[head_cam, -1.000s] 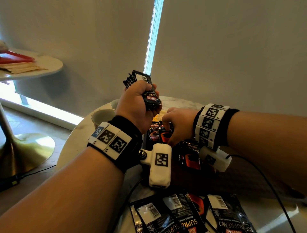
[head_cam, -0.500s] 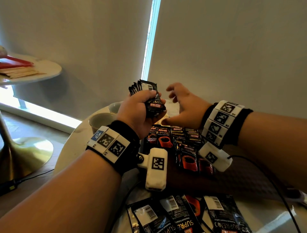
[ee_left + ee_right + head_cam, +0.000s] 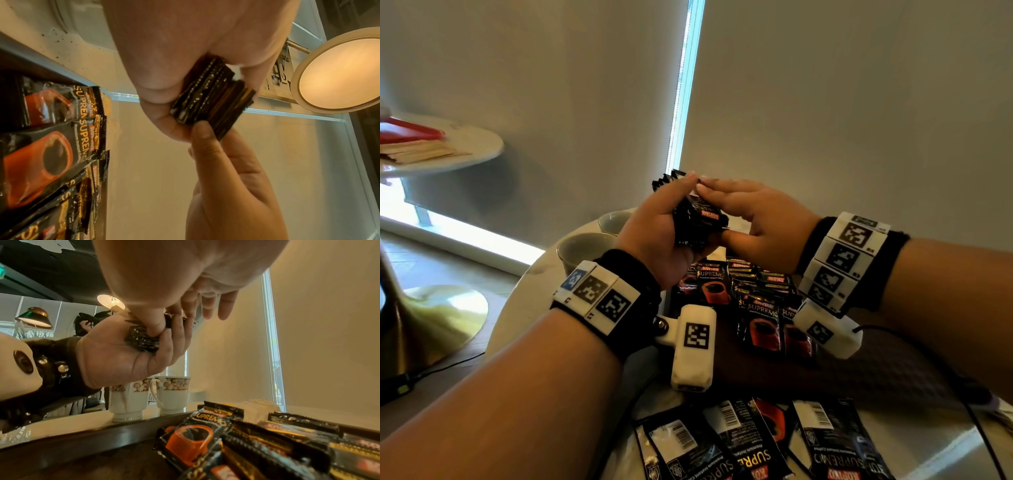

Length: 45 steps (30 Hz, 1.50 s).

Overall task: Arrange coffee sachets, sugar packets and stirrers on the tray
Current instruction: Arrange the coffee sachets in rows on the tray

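My left hand [image 3: 659, 228] is raised above the tray and grips a stack of black coffee sachets [image 3: 700, 219]. My right hand [image 3: 750, 212] meets it from the right and pinches the stack, thumb on the lower edge and fingers across the top. The left wrist view shows the stack [image 3: 211, 100] edge-on with the right thumb [image 3: 205, 146] against it. Below the hands, several more sachets [image 3: 760, 308] lie in overlapping rows on the dark brown tray [image 3: 756, 377]. Pale packets [image 3: 257, 405] show at the tray's far end.
Two patterned white cups [image 3: 128, 399] [image 3: 172, 394] stand just left of the tray's rim [image 3: 82, 439]. Several loose sachets [image 3: 756, 445] lie on the table near me. A cable [image 3: 976, 428] runs across the right. A side table [image 3: 465, 144] at the far left bears flat wooden sticks.
My right hand has risen from the sachets on the tray and taken hold of the stack. My left hand has turned more palm-up, still gripping the stack.
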Motion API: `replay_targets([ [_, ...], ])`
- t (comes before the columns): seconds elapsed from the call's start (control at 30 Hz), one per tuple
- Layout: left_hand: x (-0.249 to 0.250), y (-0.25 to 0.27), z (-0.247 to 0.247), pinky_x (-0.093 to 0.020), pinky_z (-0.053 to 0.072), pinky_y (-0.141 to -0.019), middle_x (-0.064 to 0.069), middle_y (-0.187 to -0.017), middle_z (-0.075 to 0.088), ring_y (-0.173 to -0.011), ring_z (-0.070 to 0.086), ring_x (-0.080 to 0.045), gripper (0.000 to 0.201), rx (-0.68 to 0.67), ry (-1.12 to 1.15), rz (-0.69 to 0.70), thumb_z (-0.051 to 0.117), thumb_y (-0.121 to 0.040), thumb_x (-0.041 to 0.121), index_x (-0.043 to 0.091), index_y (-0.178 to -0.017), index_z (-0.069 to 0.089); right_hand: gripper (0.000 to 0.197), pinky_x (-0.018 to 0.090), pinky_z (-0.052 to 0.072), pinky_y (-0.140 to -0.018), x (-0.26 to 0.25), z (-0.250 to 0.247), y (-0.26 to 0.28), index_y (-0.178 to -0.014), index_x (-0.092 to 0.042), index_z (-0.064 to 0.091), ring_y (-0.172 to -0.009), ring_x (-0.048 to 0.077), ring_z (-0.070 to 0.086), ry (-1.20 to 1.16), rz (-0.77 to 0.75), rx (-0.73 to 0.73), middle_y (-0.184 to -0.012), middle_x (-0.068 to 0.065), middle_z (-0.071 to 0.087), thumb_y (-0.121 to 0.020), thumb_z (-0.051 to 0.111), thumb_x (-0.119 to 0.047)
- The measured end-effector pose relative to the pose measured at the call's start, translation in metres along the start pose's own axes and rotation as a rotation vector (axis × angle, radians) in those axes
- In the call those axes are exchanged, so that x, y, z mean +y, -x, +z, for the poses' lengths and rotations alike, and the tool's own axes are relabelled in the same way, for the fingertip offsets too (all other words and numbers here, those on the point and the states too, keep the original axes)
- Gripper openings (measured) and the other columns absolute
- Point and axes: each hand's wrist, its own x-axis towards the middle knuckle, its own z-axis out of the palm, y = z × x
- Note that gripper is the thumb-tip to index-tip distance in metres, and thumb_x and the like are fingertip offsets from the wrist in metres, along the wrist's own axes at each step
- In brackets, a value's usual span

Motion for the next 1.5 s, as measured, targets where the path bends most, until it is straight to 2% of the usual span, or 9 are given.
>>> replay_targets([
  [0.17,-0.002,-0.001,-0.002,-0.04,0.061,-0.073,-0.022,-0.114,0.064,-0.091,0.071,-0.03,0.051,0.017,0.023,-0.015,0.044,-0.094,0.017,-0.003,-0.141,0.051,0.064,0.004,0.014,-0.105,0.004,-0.001,0.002,-0.151,-0.03,0.042,-0.144,0.007,0.034,0.022,0.008,0.004,-0.155,-0.01,0.042,-0.093,0.068,-0.028],
  [0.37,-0.001,-0.002,-0.004,-0.058,0.061,-0.082,-0.022,-0.115,0.068,-0.094,0.072,-0.029,0.047,-0.008,-0.064,-0.052,0.042,-0.102,0.024,-0.002,-0.14,0.053,0.054,0.02,0.027,-0.11,0.003,-0.002,0.006,-0.146,-0.022,0.052,-0.139,0.013,0.041,0.046,0.01,0.012,-0.151,-0.003,0.048,-0.094,0.065,-0.03],
  [0.47,0.0,-0.001,-0.002,-0.046,0.063,-0.071,-0.02,-0.113,0.07,-0.094,0.074,-0.027,0.043,-0.016,-0.063,-0.065,0.042,-0.105,0.025,-0.003,-0.136,0.055,0.035,0.014,0.036,-0.096,0.005,-0.005,0.007,-0.13,-0.02,0.065,-0.119,0.008,0.052,0.015,-0.003,0.04,-0.13,-0.004,0.061,-0.097,0.061,-0.03],
  [0.63,-0.002,-0.007,-0.005,-0.031,0.06,-0.059,-0.024,-0.116,0.063,-0.079,0.075,-0.024,0.044,0.105,0.013,-0.016,0.049,-0.098,0.009,-0.002,-0.141,0.046,0.014,0.035,0.047,-0.062,0.008,-0.009,0.009,-0.094,-0.023,0.061,-0.07,0.019,0.056,-0.092,0.137,0.091,-0.077,0.0,0.06,-0.102,0.05,-0.022],
  [0.8,-0.005,-0.01,-0.008,-0.033,0.057,-0.057,-0.018,-0.112,0.058,-0.089,0.064,-0.027,0.048,0.153,-0.067,-0.017,0.052,-0.095,0.011,0.0,-0.141,0.049,0.015,0.032,0.051,-0.063,0.007,-0.015,0.008,-0.104,-0.024,0.058,-0.071,0.018,0.061,-0.309,0.317,0.193,-0.085,0.001,0.065,-0.094,0.054,-0.012],
  [1.03,-0.006,-0.003,-0.004,-0.035,0.058,-0.06,-0.018,-0.107,0.068,-0.081,0.072,-0.026,0.065,-0.023,-0.195,-0.074,0.067,-0.083,0.025,0.001,-0.14,0.051,0.012,0.036,0.054,-0.066,-0.001,-0.013,0.002,-0.099,-0.029,0.064,-0.062,0.01,0.06,-0.472,0.338,0.036,-0.087,0.005,0.073,-0.093,0.067,-0.019],
  [1.13,-0.007,-0.002,-0.003,-0.032,0.057,-0.057,-0.021,-0.106,0.068,-0.079,0.074,-0.025,0.06,-0.016,-0.194,-0.06,0.068,-0.082,0.015,-0.001,-0.138,0.051,0.017,0.04,0.056,-0.071,0.001,-0.008,0.001,-0.103,-0.029,0.059,-0.065,0.013,0.062,-0.422,0.369,0.083,-0.085,0.005,0.072,-0.092,0.07,-0.026],
  [1.33,-0.004,-0.001,0.0,-0.028,0.056,-0.053,-0.016,-0.088,0.069,-0.068,0.071,-0.021,0.022,0.04,-0.155,-0.064,0.053,-0.097,0.009,-0.003,-0.113,0.063,0.071,0.022,0.047,-0.082,0.004,-0.008,0.01,-0.118,-0.027,0.046,-0.101,0.007,0.048,-0.141,0.155,0.107,-0.117,-0.007,0.046,-0.063,0.08,-0.058],
  [1.5,-0.005,0.0,0.001,-0.026,0.053,-0.049,-0.013,-0.088,0.068,-0.064,0.069,-0.017,0.027,0.059,-0.217,-0.069,0.055,-0.097,0.013,0.0,-0.12,0.062,0.041,0.029,0.045,-0.097,0.006,-0.009,0.008,-0.099,-0.023,0.06,-0.115,0.014,0.045,-0.014,0.032,0.028,-0.124,-0.002,0.048,-0.069,0.081,-0.042],
])
